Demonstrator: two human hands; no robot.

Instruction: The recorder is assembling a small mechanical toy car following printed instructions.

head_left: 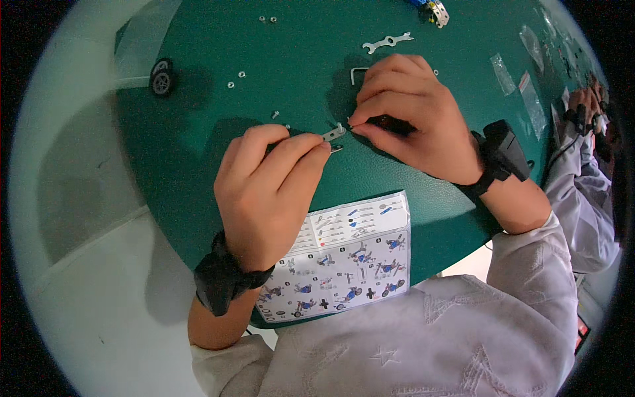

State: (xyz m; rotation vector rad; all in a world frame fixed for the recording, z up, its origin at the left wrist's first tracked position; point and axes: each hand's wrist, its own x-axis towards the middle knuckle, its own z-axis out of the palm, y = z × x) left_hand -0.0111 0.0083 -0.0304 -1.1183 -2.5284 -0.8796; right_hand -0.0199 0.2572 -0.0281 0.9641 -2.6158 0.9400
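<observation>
My left hand [261,182] is closed, its thumb and fingertips pinching a small metal strip with holes [333,134] above the green table. A small screw [340,126] stands up at the strip's far end. Just right of it, my right hand [420,119] is closed with thumb and index finger pressed together. Whatever they hold, if anything, is too small to name. An L-shaped hex key [355,75] lies partly behind my right fingers. Beyond them rests a flat metal spanner [387,43]. A loose screw [275,115] lies past my left fingers.
Black toy wheels [161,81] stand at the left, near several small nuts [242,75]. A printed instruction sheet [357,264] lies in front of me. A blue and metal assembly [433,10] sits at the far edge. Clear plastic bags [532,106] lie right, near another person's hand [583,100].
</observation>
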